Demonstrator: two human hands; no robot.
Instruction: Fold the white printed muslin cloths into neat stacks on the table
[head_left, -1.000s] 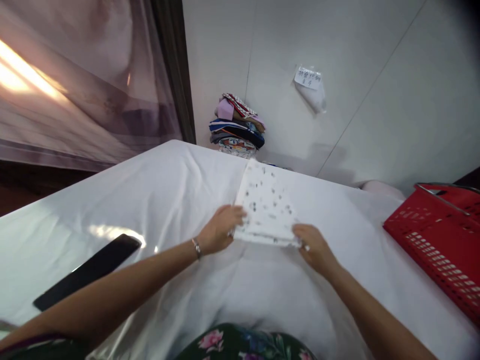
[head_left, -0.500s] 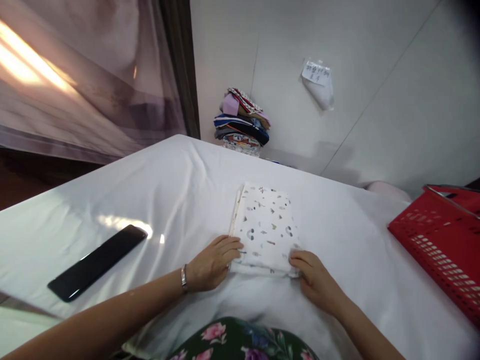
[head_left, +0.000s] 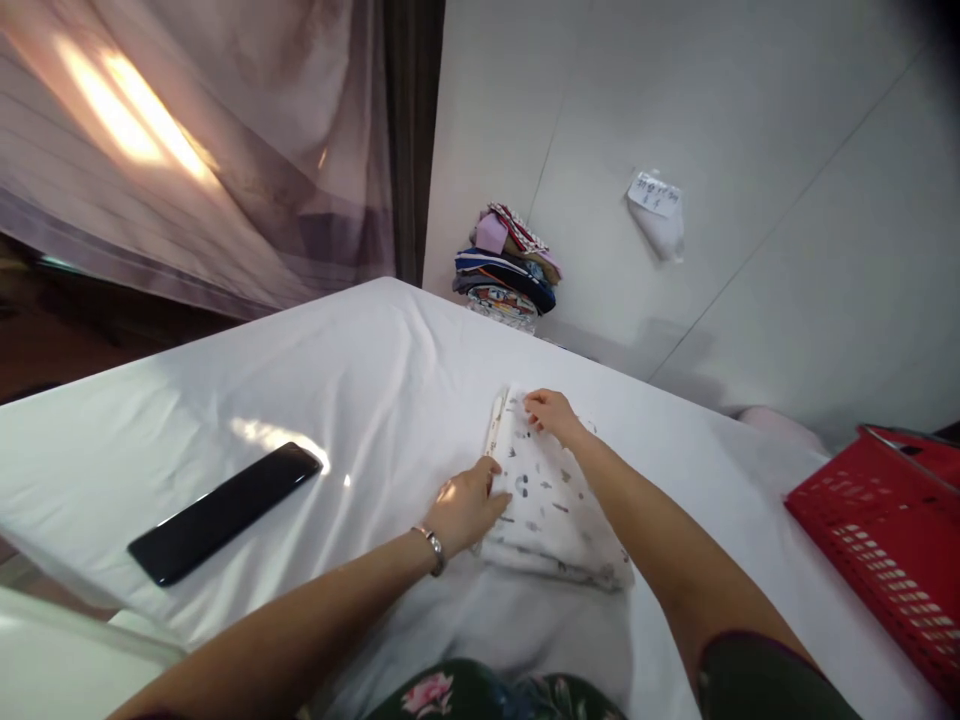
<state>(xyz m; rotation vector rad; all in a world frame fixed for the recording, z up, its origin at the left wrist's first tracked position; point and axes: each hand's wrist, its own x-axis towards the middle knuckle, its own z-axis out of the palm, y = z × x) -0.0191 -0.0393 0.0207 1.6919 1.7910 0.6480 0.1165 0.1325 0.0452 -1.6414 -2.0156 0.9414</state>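
A folded white cloth point(head_left: 551, 500) with small grey and brown prints lies on the white-covered table point(head_left: 360, 400), slightly askew. My left hand point(head_left: 466, 505), with a bracelet at the wrist, grips its left edge, thumb on the top layer and other fingers by the layered side. At the far edge, my right hand point(head_left: 553, 415) pinches the top layer between closed fingers, its forearm crossing above the cloth's right side. The part of the cloth under that forearm is hidden.
A black phone-like slab point(head_left: 225, 512) lies to the left. The red basket point(head_left: 877, 540) stands at the right edge. Beyond the far edge is a stack of folded clothes point(head_left: 506, 265) by the wall. A paper note point(head_left: 656, 210) hangs there; a curtain point(head_left: 247, 150) is left.
My right hand has moved from the near right corner to the cloth's far edge. My left hand has slid up the left edge. The cloth has turned slightly and its near side has spread rightward.
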